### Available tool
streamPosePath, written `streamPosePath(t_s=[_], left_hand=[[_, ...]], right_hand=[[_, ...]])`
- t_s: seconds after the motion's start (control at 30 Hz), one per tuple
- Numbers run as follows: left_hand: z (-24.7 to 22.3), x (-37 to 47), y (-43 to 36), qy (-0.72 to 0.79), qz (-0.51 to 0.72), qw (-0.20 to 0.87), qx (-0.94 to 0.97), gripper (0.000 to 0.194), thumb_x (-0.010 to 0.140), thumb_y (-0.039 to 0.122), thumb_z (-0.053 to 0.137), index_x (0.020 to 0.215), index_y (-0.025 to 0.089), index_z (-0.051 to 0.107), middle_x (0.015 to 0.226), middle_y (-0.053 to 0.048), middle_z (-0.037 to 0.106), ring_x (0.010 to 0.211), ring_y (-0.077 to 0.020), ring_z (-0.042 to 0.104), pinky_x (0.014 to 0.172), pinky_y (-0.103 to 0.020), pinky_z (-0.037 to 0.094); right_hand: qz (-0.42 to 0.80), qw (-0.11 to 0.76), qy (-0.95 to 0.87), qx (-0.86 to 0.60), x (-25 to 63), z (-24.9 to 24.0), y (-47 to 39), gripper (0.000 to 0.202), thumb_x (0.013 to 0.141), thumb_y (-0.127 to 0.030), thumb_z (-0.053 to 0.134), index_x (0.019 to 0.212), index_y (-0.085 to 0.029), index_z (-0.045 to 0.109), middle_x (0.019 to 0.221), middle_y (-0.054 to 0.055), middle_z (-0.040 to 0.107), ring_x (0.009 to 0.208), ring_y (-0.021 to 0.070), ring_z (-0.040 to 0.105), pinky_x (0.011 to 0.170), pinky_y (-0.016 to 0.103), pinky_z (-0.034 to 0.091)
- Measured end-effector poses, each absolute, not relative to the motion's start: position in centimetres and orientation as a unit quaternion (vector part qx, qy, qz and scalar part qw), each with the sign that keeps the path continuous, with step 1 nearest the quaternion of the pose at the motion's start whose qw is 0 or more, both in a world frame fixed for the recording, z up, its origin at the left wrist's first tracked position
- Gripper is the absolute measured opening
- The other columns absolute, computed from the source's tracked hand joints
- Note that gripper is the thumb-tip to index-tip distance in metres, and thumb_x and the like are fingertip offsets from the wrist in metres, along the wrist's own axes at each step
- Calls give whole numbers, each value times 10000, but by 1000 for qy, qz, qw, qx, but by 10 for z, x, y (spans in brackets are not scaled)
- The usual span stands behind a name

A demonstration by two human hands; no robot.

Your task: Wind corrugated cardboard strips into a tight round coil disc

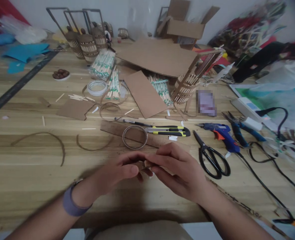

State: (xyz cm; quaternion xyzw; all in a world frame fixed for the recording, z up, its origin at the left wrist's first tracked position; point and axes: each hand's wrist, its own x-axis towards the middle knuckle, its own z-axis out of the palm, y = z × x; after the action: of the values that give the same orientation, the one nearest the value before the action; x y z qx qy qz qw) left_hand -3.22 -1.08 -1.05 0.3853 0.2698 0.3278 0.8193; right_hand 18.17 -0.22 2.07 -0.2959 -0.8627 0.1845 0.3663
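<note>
My left hand point(121, 170) and my right hand point(179, 171) meet low in the middle of the view, above the table. Between their fingertips is a small brown cardboard strip point(140, 165), mostly hidden by the fingers. The left thumb lies along it, and the right thumb and forefinger pinch its right end. Just beyond the hands, a round ring point(135, 137) rests on a long brown cardboard strip point(112, 129). A yellow and black utility knife point(169, 130) lies right of the ring, with a pen point(132, 122) behind it. Black-handled scissors point(212, 156) lie right of my right hand.
A blue glue gun point(219, 131) and pliers point(242, 128) lie at right, their surroundings crossed by cables. Curved brown strips point(60, 146) lie at left. Farther back are a tape roll point(97, 87), bundled sticks point(114, 85), cardboard sheets point(147, 93) and stick-covered lanterns point(87, 46).
</note>
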Motion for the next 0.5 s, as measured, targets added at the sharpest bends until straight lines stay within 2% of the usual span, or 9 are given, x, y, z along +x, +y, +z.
streamPosePath(t_s=[0.13, 0.3, 0.5], left_hand=[[-10, -32, -11, 269, 330, 816, 391, 446, 774, 518, 780, 1106, 222, 748, 957, -28, 692, 842, -182, 610, 736, -281, 478], [-10, -33, -10, 281, 320, 805, 412, 467, 769, 536, 780, 1126, 236, 745, 927, -19, 670, 803, -153, 575, 725, -257, 483], [-11, -35, -11, 298, 305, 798, 426, 417, 774, 503, 782, 1109, 259, 739, 923, 2, 678, 821, -152, 579, 747, -250, 463]], right_hand=[[215, 368, -859, -283, 183, 21, -3, 266, 937, -145, 579, 1184, -128, 679, 914, 68, 620, 789, 138, 622, 668, 235, 543], [213, 372, -857, -286, 183, 20, -4, 197, 937, -199, 629, 1110, -155, 712, 917, 52, 612, 772, 126, 600, 649, 222, 518], [213, 366, -859, -286, 182, 20, -3, 180, 936, -194, 629, 1091, -160, 714, 896, 51, 614, 764, 133, 606, 644, 232, 517]])
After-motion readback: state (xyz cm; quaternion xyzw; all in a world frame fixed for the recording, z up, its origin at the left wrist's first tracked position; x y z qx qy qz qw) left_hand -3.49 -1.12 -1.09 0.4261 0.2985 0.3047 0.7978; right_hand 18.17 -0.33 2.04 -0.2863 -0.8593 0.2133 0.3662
